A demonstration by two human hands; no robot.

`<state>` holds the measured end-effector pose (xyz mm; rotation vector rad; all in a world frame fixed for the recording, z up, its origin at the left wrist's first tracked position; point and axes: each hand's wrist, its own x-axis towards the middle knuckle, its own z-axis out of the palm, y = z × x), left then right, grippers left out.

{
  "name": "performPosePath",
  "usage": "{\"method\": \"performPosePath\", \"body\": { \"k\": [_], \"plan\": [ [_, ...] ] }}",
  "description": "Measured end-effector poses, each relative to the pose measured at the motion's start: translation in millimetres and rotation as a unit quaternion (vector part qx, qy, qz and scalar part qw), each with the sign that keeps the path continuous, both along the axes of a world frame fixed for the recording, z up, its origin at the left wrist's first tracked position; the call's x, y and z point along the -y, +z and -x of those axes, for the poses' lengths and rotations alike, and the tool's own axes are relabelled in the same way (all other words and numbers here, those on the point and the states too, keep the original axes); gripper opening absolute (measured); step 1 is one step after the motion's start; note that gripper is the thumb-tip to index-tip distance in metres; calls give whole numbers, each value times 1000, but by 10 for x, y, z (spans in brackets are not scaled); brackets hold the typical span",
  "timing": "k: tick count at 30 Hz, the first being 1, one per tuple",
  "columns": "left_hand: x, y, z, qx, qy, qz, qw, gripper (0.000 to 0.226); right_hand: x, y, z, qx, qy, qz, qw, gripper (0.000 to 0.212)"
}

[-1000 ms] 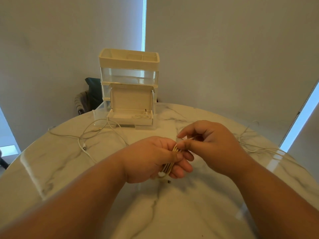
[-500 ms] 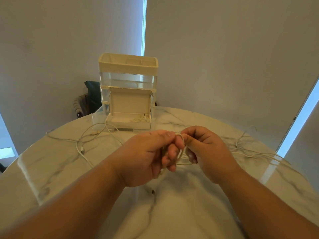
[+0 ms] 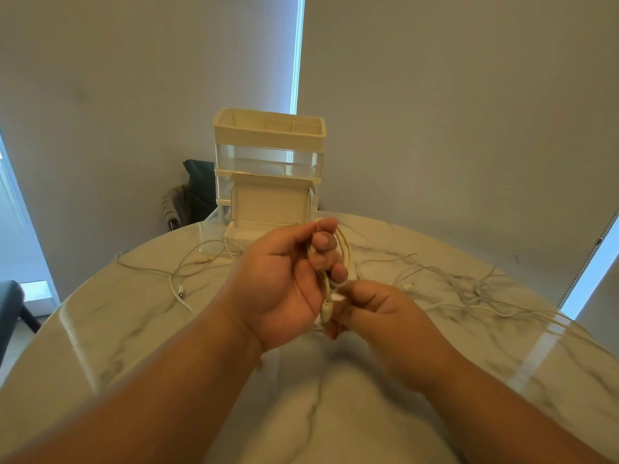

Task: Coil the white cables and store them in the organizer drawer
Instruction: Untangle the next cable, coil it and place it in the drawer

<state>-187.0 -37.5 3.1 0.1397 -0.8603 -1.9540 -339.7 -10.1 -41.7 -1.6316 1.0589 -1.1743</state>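
My left hand (image 3: 281,283) holds a coiled white cable (image 3: 345,252) upright above the table, fingers closed around the loops. My right hand (image 3: 371,309) sits just below and right of it, pinching the cable's plug end (image 3: 326,308). The cream organizer (image 3: 269,162) stands at the far edge of the table, its bottom drawer (image 3: 234,231) pulled open toward me; my left hand hides most of the drawer's inside.
Loose white cables lie on the marble table (image 3: 134,329): one tangle on the left (image 3: 181,279) and another on the right (image 3: 469,289). A dark chair back (image 3: 197,189) stands behind the table, left of the organizer.
My left hand has turned palm toward me and risen, and the coil now stands upright in it. My right hand dropped lower, to the plug end.
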Motion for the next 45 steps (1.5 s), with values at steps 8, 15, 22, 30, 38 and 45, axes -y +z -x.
{"method": "performPosePath", "body": {
  "k": [8, 15, 22, 30, 38, 45],
  "plan": [
    [110, 91, -157, -87, 71, -66, 991, 24, 25, -116, -201, 114, -28, -62, 991, 29],
    [120, 124, -213, -103, 86, -66, 989, 22, 54, -79, -141, 109, -170, 19, 979, 10],
    [116, 119, -221, -85, 64, -40, 994, 24, 154, -114, -118, 123, -198, -47, 971, 18],
    [111, 143, -235, -84, 79, -31, 993, 22, 119, 49, -88, 248, -158, -72, 953, 19],
    [136, 96, -179, -70, 109, -38, 991, 26, -109, 5, -309, 8, -44, -145, 988, 22],
    [190, 13, -130, 6, 182, -42, 982, 23, -185, 80, -305, -30, -33, -103, 994, 25]
  ]
}}
